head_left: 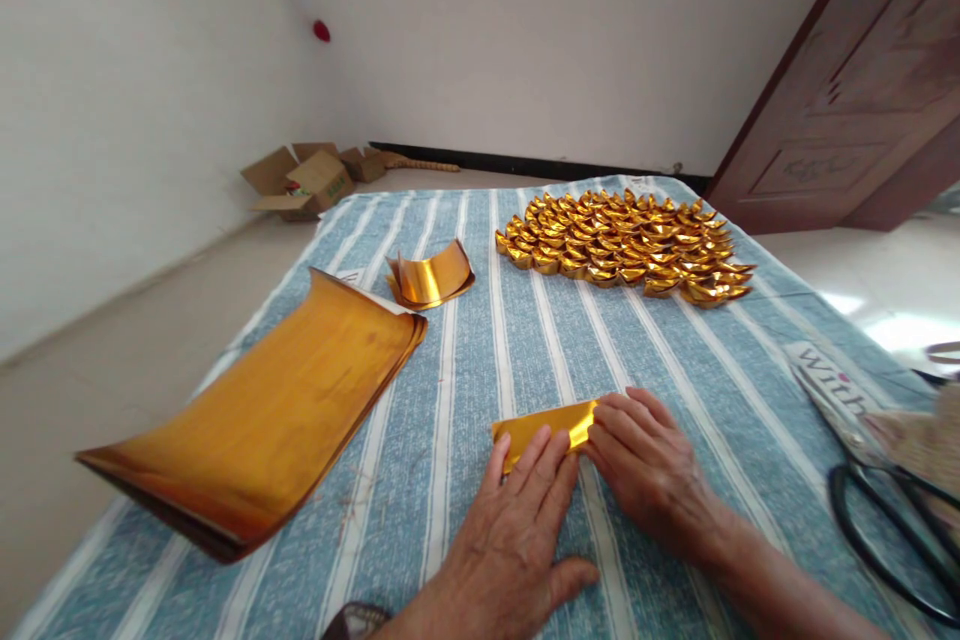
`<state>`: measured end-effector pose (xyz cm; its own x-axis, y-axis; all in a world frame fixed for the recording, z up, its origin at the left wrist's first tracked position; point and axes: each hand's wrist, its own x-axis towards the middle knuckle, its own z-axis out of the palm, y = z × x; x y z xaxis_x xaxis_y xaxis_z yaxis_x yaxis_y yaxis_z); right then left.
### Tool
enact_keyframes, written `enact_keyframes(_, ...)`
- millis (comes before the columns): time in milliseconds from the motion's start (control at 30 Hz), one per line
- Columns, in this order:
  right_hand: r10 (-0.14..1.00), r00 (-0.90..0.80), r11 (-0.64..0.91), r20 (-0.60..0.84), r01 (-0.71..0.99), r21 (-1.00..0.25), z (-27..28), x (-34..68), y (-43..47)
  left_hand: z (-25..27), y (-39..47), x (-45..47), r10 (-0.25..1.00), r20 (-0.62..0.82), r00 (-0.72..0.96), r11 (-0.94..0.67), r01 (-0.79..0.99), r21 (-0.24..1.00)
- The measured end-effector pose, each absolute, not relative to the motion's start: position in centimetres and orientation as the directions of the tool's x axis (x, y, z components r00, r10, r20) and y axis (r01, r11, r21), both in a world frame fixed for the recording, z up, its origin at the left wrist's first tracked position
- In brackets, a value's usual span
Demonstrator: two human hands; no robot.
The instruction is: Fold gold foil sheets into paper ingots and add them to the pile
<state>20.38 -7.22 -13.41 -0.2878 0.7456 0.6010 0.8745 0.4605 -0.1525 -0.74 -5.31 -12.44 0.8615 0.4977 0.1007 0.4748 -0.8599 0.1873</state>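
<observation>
A small piece of gold foil paper [551, 420], which looks folded into a narrow strip, lies on the striped cloth in front of me. My left hand [517, 535] rests flat on its near edge, fingers stretched out and the thumb apart. At the strip's right end, my right hand [649, 465] has its fingers bent and close together on the paper; the thumb is hidden. Farther off, a small curled stack of gold paper [431, 278] sits left of centre. A large stack of gold foil sheets [270, 400] lies to the left, its ends curling upward.
Many folded gold paper ingots [622, 245] stand in rows at the far right of the table. Scissors [862, 460] with black handles lie at the right edge. The blue striped tablecloth [465, 360] covers the table. Behind are a cardboard box [311, 182] and a wooden door [840, 100].
</observation>
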Motion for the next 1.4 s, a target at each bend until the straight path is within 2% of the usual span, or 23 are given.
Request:
enact_keyframes(267, 0.763, -0.309, 0.455, 0.568, 0.881, -0.131, -13.7, 20.2, -7.1, -12.3, -5.3, -0.9, 0.499, 0.060, 0.864, -0.858, 0.484, 0.170)
enact_keyframes(500, 0.748, -0.295, 0.459, 0.594, 0.877, -0.142, -13.8, 20.1, -6.9, -12.5, -5.4, -0.9, 0.505, 0.068, 0.860, -0.854, 0.487, 0.185)
enact_keyframes(700, 0.723, -0.308, 0.463, 0.619, 0.880, -0.103, -14.1, 20.0, -7.1, -12.4, -5.4, -0.8, 0.522, -0.018, 0.853, -0.831, 0.514, 0.213)
enact_keyframes(933, 0.789, -0.353, 0.411, 0.503, 0.912, -0.005, -14.7, 19.5, -8.9, -11.7, -5.4, -0.6, 0.534, -0.024, 0.845, -0.815, 0.522, 0.252)
enact_keyframes(1133, 0.815, -0.420, 0.447, 0.399, 0.894, 0.028, -14.6, 20.0, -9.5, -11.6, -5.4, -0.6, 0.530, -0.032, 0.847, -0.818, 0.521, 0.242)
enact_keyframes(1400, 0.820, -0.458, 0.477, 0.344, 0.878, 0.032, -14.4, 20.3, -9.7, -12.7, -5.3, -1.1, 0.530, 0.074, 0.845, -0.832, 0.501, 0.239)
